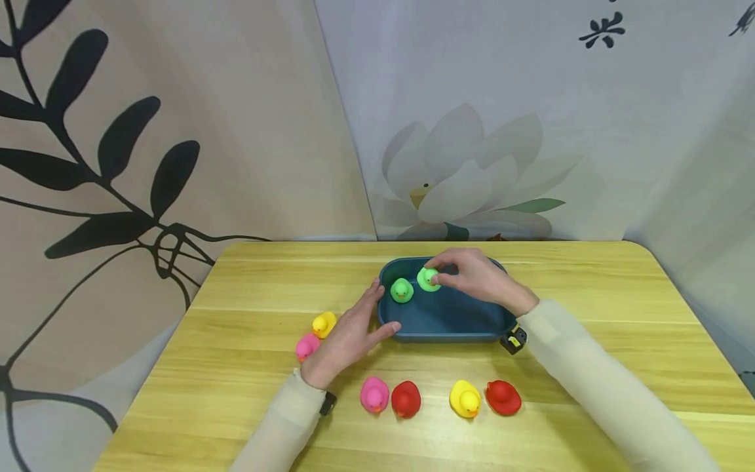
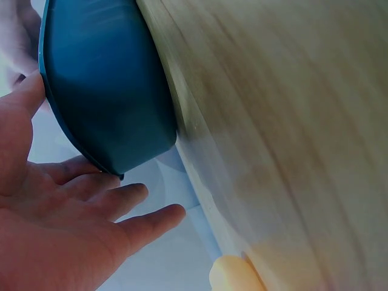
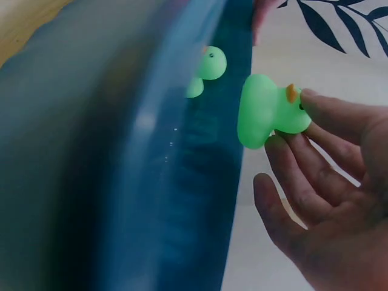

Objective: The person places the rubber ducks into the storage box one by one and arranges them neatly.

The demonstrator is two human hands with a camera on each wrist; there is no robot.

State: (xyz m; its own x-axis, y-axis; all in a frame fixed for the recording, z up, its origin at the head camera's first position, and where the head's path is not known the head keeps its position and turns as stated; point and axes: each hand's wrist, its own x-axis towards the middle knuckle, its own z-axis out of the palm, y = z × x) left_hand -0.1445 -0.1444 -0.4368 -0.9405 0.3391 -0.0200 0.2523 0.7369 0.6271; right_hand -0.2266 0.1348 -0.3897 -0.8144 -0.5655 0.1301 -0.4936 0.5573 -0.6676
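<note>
My right hand [image 1: 474,275] pinches a green rubber duck [image 1: 428,279] between thumb and fingers over the dark blue tray [image 1: 448,321]. The right wrist view shows that held duck [image 3: 267,112] with its orange bill toward the thumb. A second green duck [image 1: 402,290] sits inside the tray at its left end. My left hand [image 1: 352,331] touches the tray's left rim, thumb at the front edge and fingers spread along the side. In the left wrist view the fingers [image 2: 151,221] reach out fairly straight beside the tray wall [image 2: 115,91].
Left of the tray, a yellow duck [image 1: 324,324] and a pink duck [image 1: 308,347] stand close to my left wrist. In front are another pink duck [image 1: 374,395], a red duck [image 1: 406,399], a yellow duck [image 1: 465,398] and another red duck [image 1: 503,397], all on the wooden table [image 1: 236,393].
</note>
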